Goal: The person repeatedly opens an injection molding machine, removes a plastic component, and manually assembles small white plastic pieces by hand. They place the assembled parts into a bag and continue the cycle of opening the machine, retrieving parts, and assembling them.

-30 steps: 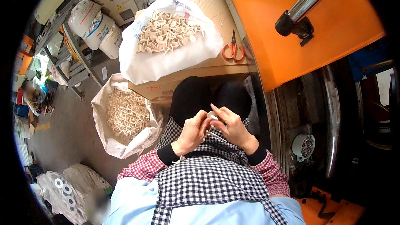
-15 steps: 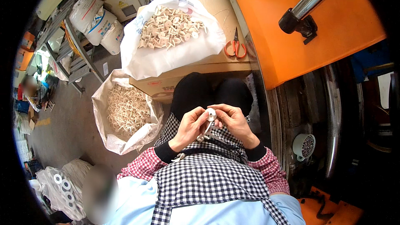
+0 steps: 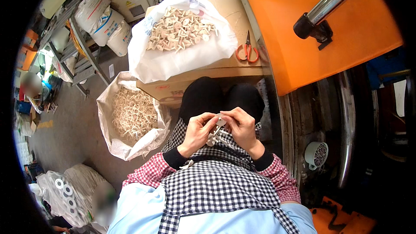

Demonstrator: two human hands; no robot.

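Right hand has been shifted slightly since earlier; with left hand, white disc is clamped in a two-sided grip, seemingly for steadiness.

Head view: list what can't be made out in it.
Head view:
Edges of the white disc: partly covered by left hand and right hand.
Bottom of the lower bag: buried under curved strips.
Pieces in the mug: too small to identify.
Top of the orange panel: cut off by the picture's upper edge.
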